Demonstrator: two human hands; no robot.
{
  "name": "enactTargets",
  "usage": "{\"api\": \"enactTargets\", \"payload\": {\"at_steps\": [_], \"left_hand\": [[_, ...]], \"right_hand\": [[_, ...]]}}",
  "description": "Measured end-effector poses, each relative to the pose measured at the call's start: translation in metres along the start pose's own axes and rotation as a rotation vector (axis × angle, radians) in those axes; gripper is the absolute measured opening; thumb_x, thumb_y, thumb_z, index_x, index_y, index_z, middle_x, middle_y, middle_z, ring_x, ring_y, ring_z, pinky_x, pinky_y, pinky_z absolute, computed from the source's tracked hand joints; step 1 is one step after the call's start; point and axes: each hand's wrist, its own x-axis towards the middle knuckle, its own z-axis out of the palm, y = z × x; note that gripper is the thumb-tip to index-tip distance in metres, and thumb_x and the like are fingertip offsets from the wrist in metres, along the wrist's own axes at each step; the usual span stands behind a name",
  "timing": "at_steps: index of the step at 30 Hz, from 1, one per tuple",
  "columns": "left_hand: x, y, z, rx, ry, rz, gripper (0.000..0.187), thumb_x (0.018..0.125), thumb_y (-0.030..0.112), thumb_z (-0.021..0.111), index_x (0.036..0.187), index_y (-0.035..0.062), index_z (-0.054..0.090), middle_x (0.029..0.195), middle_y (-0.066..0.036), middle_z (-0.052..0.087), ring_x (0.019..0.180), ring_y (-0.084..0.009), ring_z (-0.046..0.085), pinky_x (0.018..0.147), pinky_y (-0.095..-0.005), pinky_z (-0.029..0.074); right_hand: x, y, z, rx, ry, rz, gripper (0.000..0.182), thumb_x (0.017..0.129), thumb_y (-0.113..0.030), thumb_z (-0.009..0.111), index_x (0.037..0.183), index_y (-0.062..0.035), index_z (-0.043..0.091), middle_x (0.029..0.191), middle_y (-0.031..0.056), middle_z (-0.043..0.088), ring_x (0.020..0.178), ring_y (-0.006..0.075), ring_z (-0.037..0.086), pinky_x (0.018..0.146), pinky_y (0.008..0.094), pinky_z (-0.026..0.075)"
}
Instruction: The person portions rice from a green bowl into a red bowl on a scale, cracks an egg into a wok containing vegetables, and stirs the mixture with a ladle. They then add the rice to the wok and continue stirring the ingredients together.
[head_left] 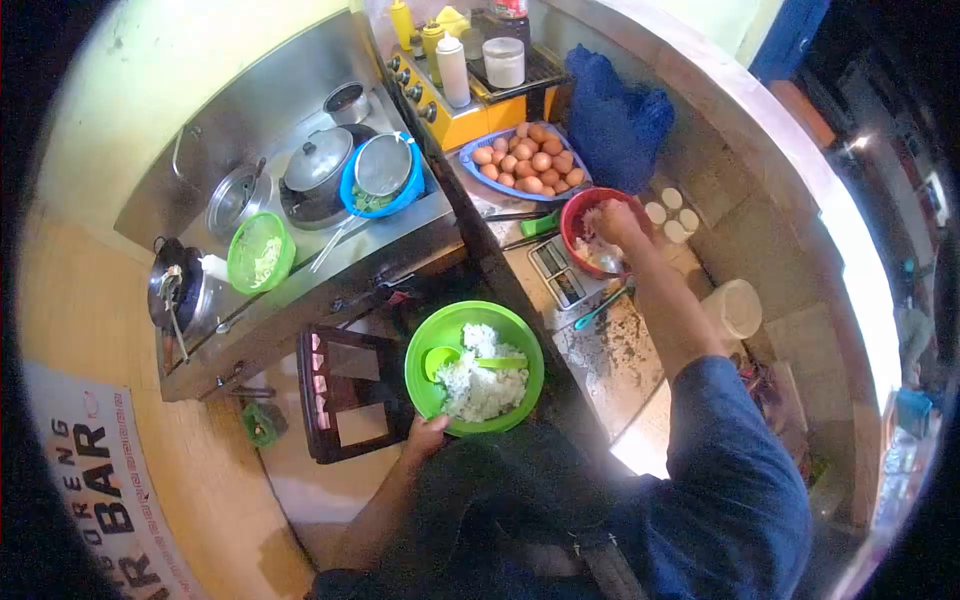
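Observation:
My left hand [430,437] grips the near rim of a green bowl [416,335]. Inside lie a mound of white rice [490,392] and a light green scoop [440,360]. My right hand [622,222] reaches into a red bowl [572,215], its fingers closed; what they hold, if anything, is hidden. Some pale food and a shiny metal piece, perhaps a spoon [608,262], show in that bowl. It stands at the edge of a kitchen scale [556,272]. A teal-handled utensil [597,312] lies on the counter just below.
Brown eggs [530,160] fill a bluish basket behind the red bowl, beside a blue plastic bag [615,120]. Several small pale-lidded cups [675,215] stand at right, near a clear container [738,308]. Leftward are a lidded pot [318,160], a blue strainer [383,168] and a green basket [262,250].

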Motion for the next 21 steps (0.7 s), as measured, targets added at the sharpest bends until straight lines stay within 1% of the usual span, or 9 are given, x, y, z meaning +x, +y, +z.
{"api": "enactTargets", "payload": {"at_steps": [3, 5, 6, 8, 11, 14, 17, 18, 21], "left_hand": [[0.000, 0.016, 0.006, -0.194, 0.048, -0.062, 0.045, 0.076, 0.004, 0.053, 0.121, 0.0014, 0.051, 0.111, -0.006, 0.059, 0.098, -0.0198, 0.057, 0.085, -0.0341, 0.046], [0.003, 0.016, 0.008, -0.286, 0.025, -0.014, 0.046, 0.076, 0.003, 0.052, 0.122, 0.0011, 0.050, 0.111, -0.006, 0.059, 0.098, -0.0203, 0.058, 0.085, -0.0343, 0.046], [0.004, 0.020, 0.008, -0.333, 0.014, 0.010, 0.047, 0.076, 0.003, 0.052, 0.122, 0.0010, 0.050, 0.112, -0.006, 0.059, 0.097, -0.0205, 0.058, 0.085, -0.0344, 0.046], [0.004, 0.029, 0.008, -0.257, 0.018, -0.074, 0.048, 0.075, 0.001, 0.051, 0.123, 0.0011, 0.050, 0.112, -0.006, 0.058, 0.097, -0.0206, 0.058, 0.085, -0.0341, 0.046], [0.008, 0.023, 0.007, -0.207, 0.029, -0.042, 0.037, 0.076, 0.009, 0.057, 0.111, -0.0002, 0.056, 0.100, -0.006, 0.061, 0.088, -0.0195, 0.058, 0.080, -0.0342, 0.047], [0.007, 0.019, 0.009, -0.245, 0.072, -0.016, 0.032, 0.076, 0.012, 0.059, 0.105, -0.0012, 0.059, 0.094, -0.006, 0.063, 0.083, -0.0193, 0.059, 0.076, -0.0339, 0.047], [0.008, 0.023, 0.014, -0.299, 0.102, 0.024, 0.032, 0.075, 0.010, 0.057, 0.105, -0.0016, 0.059, 0.094, -0.006, 0.063, 0.082, -0.0199, 0.060, 0.074, -0.0334, 0.048], [0.008, 0.025, 0.015, -0.317, 0.108, 0.043, 0.032, 0.075, 0.009, 0.057, 0.105, -0.0017, 0.059, 0.094, -0.007, 0.063, 0.082, -0.0201, 0.060, 0.073, -0.0332, 0.048], [0.012, 0.023, 0.008, -0.113, 0.033, -0.063, 0.042, 0.077, 0.000, 0.050, 0.119, -0.0014, 0.051, 0.109, -0.007, 0.060, 0.097, -0.0199, 0.059, 0.083, -0.0331, 0.048]], "right_hand": [[0.002, 0.016, 0.005, -0.137, 0.035, -0.104, 0.026, 0.077, -0.019, 0.061, 0.098, -0.0075, 0.068, 0.096, 0.0170, 0.067, 0.091, 0.0320, 0.064, 0.081, 0.0408, 0.050], [-0.013, 0.012, -0.010, -0.158, 0.063, -0.173, 0.025, 0.076, -0.017, 0.061, 0.098, -0.0074, 0.068, 0.096, 0.0173, 0.067, 0.090, 0.0314, 0.065, 0.082, 0.0400, 0.050], [-0.014, 0.016, -0.012, -0.080, 0.081, -0.167, 0.026, 0.077, -0.018, 0.061, 0.099, -0.0073, 0.068, 0.095, 0.0172, 0.067, 0.091, 0.0307, 0.065, 0.082, 0.0396, 0.050], [-0.016, 0.022, -0.015, 0.074, 0.114, -0.157, 0.026, 0.078, -0.018, 0.062, 0.101, -0.0069, 0.068, 0.095, 0.0168, 0.068, 0.091, 0.0291, 0.065, 0.082, 0.0387, 0.050], [-0.026, 0.018, -0.032, 0.260, 0.222, -0.007, 0.029, 0.079, -0.022, 0.065, 0.105, -0.0078, 0.067, 0.095, 0.0164, 0.068, 0.091, 0.0269, 0.065, 0.080, 0.0368, 0.050], [-0.042, 0.016, -0.046, 0.314, 0.258, 0.021, 0.027, 0.082, -0.023, 0.066, 0.104, -0.0068, 0.067, 0.089, 0.0134, 0.069, 0.082, 0.0221, 0.066, 0.073, 0.0334, 0.050], [-0.047, 0.017, -0.058, 0.876, 0.204, 0.067, 0.026, 0.084, -0.026, 0.065, 0.093, -0.0023, 0.069, 0.076, 0.0089, 0.067, 0.066, 0.0156, 0.061, 0.060, 0.0313, 0.048], [-0.054, 0.016, -0.059, 0.927, 0.188, -0.010, 0.024, 0.085, -0.023, 0.065, 0.096, -0.0027, 0.069, 0.074, 0.0041, 0.065, 0.062, 0.0077, 0.055, 0.054, 0.0245, 0.044], [-0.121, -0.046, -0.078, 1.096, 0.001, -0.094, 0.024, 0.086, -0.022, 0.064, 0.103, -0.0060, 0.067, 0.077, 0.0042, 0.066, 0.062, 0.0088, 0.056, 0.056, 0.0240, 0.046]]}}
